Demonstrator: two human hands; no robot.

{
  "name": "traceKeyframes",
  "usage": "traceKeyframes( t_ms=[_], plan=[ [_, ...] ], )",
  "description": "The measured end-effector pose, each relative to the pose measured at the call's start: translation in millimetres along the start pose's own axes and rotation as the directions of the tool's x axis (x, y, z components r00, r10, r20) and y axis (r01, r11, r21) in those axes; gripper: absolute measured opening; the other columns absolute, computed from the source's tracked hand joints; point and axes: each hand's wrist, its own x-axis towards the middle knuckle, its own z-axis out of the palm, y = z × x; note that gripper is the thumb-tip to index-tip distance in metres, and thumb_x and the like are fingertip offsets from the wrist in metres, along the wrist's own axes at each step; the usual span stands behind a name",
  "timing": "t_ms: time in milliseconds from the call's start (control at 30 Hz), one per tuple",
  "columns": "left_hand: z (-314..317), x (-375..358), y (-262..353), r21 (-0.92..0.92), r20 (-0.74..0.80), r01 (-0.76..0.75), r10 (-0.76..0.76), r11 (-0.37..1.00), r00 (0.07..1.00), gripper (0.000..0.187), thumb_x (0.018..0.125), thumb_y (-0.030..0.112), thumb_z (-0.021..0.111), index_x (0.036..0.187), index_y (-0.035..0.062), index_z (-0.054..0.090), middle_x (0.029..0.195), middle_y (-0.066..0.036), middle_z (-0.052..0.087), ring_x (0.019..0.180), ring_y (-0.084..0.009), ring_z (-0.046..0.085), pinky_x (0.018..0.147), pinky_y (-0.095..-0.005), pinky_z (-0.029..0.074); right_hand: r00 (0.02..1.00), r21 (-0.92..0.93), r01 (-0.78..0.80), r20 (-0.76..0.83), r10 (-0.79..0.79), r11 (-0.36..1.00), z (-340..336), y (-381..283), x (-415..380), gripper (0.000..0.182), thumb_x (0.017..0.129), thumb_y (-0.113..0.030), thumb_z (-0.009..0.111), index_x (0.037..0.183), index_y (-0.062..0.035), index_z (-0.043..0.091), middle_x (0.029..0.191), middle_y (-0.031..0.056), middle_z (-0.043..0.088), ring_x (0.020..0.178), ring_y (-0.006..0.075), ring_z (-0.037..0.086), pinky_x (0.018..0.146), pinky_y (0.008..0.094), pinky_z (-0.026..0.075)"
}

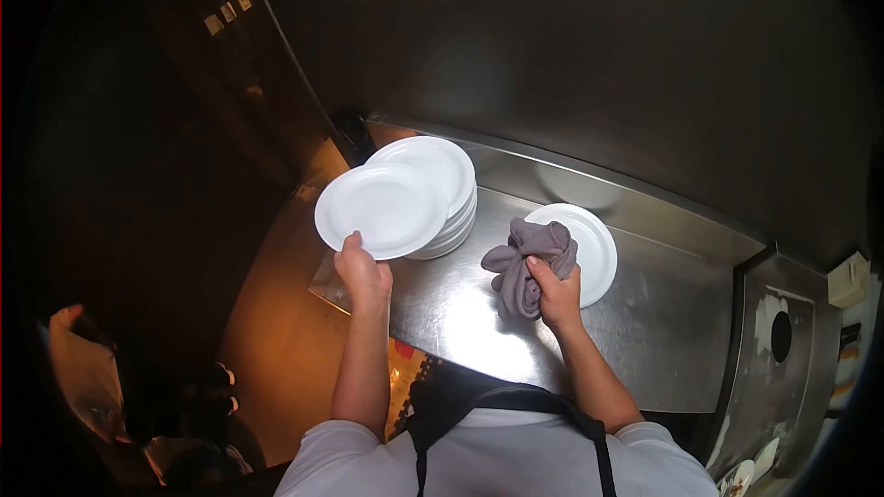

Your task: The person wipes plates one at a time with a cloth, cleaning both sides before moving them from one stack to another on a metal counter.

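Observation:
My left hand (362,271) grips the near rim of a white plate (380,209), thumb on top. That plate is in front of a stack of white plates (437,166) at the left end of the steel counter and hides part of it. A bunched grey cloth (527,267) is in my right hand (558,296), its thumb pressed onto the folds. Behind the cloth, another white plate (597,253) lies on the counter, partly covered by the cloth and hand.
The stainless steel counter (658,340) has a raised back edge (589,177) against a dark wall. To the right is a metal surface with a dark round hole (781,337). Another person (87,373) is at the lower left, beyond the orange-lit floor (276,350).

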Motion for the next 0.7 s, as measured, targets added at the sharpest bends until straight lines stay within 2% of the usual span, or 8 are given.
traceKeyframes(
  t_ms=[133, 233, 267, 367, 467, 567, 667, 700],
  plan=[
    [-5, 9, -10, 0.046, 0.041, 0.021, -0.023, 0.999, 0.999, 0.048, 0.084, -0.001, 0.05, 0.13, -0.0123, 0.048, 0.131, -0.021, 0.055, 0.118, -0.0308, 0.058, 0.101, -0.04, 0.046, 0.999, -0.036, 0.033, -0.018, -0.034, 0.999, 2, 1, 0, 0.029, 0.091, -0.013, 0.067, 0.115, 0.0033, 0.065, 0.106, 0.0098, 0.07, 0.095, 0.0179, 0.065, 0.086, 0.0313, 0.051],
    [2, 8, -28, 0.211, 0.079, -0.13, 0.116, 0.969, 0.99, 0.055, 0.078, -0.001, 0.052, 0.132, -0.0105, 0.047, 0.13, -0.019, 0.056, 0.12, -0.0314, 0.056, 0.106, -0.038, 0.041, 0.999, -0.045, 0.032, -0.041, -0.033, 0.998, 0, 0, -1, 0.032, 0.091, -0.014, 0.066, 0.118, 0.0038, 0.063, 0.106, 0.0109, 0.069, 0.095, 0.019, 0.065, 0.086, 0.0318, 0.051],
    [6, 7, -31, 0.213, 0.106, -0.153, 0.133, 0.965, 0.985, 0.058, 0.077, -0.002, 0.052, 0.134, -0.0096, 0.045, 0.133, -0.017, 0.055, 0.124, -0.0292, 0.052, 0.108, -0.0355, 0.036, 0.998, -0.032, 0.016, -0.055, -0.018, 0.999, -1, 0, -2, 0.031, 0.091, -0.013, 0.067, 0.117, 0.0036, 0.064, 0.106, 0.0103, 0.07, 0.095, 0.0187, 0.065, 0.087, 0.0314, 0.05],
    [5, 26, -52, 0.33, 0.078, -0.221, 0.207, 0.918, 0.975, 0.064, 0.077, -0.001, 0.052, 0.139, -0.0083, 0.041, 0.135, -0.019, 0.052, 0.126, -0.03, 0.049, 0.11, -0.0368, 0.034, 0.996, -0.04, -0.001, -0.092, -0.003, 0.999, -8, 3, -3, 0.031, 0.091, -0.013, 0.068, 0.116, 0.0034, 0.064, 0.108, 0.0101, 0.069, 0.098, 0.0188, 0.065, 0.089, 0.0312, 0.049],
    [-2, 44, -64, 0.435, 0.089, -0.164, 0.139, 0.885, 0.986, 0.069, 0.078, 0.0, 0.054, 0.143, -0.0069, 0.033, 0.142, -0.019, 0.045, 0.13, -0.03, 0.046, 0.111, -0.0361, 0.033, 0.986, -0.048, 0.043, -0.156, -0.05, 0.998, -11, 3, -3, 0.033, 0.09, -0.014, 0.068, 0.118, 0.0033, 0.064, 0.11, 0.0103, 0.069, 0.101, 0.0194, 0.064, 0.091, 0.0313, 0.048],
    [7, 33, -69, 0.658, 0.01, -0.158, 0.202, 0.736, 0.979, 0.067, 0.087, 0.009, 0.059, 0.145, -0.0077, 0.028, 0.147, -0.024, 0.034, 0.135, -0.0345, 0.038, 0.113, -0.0413, 0.029, 0.958, -0.111, 0.119, -0.248, -0.144, 0.987, -31, -6, 1, 0.034, 0.091, -0.014, 0.067, 0.119, 0.0038, 0.063, 0.112, 0.0102, 0.068, 0.103, 0.0198, 0.063, 0.094, 0.031, 0.046],
    [26, -18, -48, 0.733, 0.173, -0.465, 0.525, 0.496, 0.833, 0.071, 0.091, 0.009, 0.061, 0.149, -0.0037, 0.022, 0.146, -0.023, 0.033, 0.138, -0.0344, 0.034, 0.115, -0.0415, 0.026, 0.912, -0.233, 0.215, -0.3, -0.28, 0.948, -50, -21, 13, 0.034, 0.091, -0.013, 0.066, 0.12, 0.0053, 0.061, 0.116, 0.0101, 0.067, 0.106, 0.0194, 0.062, 0.096, 0.0316, 0.045],
    [16, -28, -61, 0.625, 0.308, -0.565, 0.495, 0.538, 0.812, 0.07, 0.09, 0.006, 0.062, 0.148, -0.0025, 0.024, 0.143, -0.023, 0.036, 0.133, -0.0339, 0.04, 0.112, -0.0411, 0.031, 0.9, -0.355, 0.157, -0.333, -0.282, 0.922, -58, -25, 19, 0.036, 0.09, -0.015, 0.068, 0.12, 0.0048, 0.061, 0.114, 0.0115, 0.067, 0.104, 0.0208, 0.063, 0.096, 0.0321, 0.045]
  ],
)
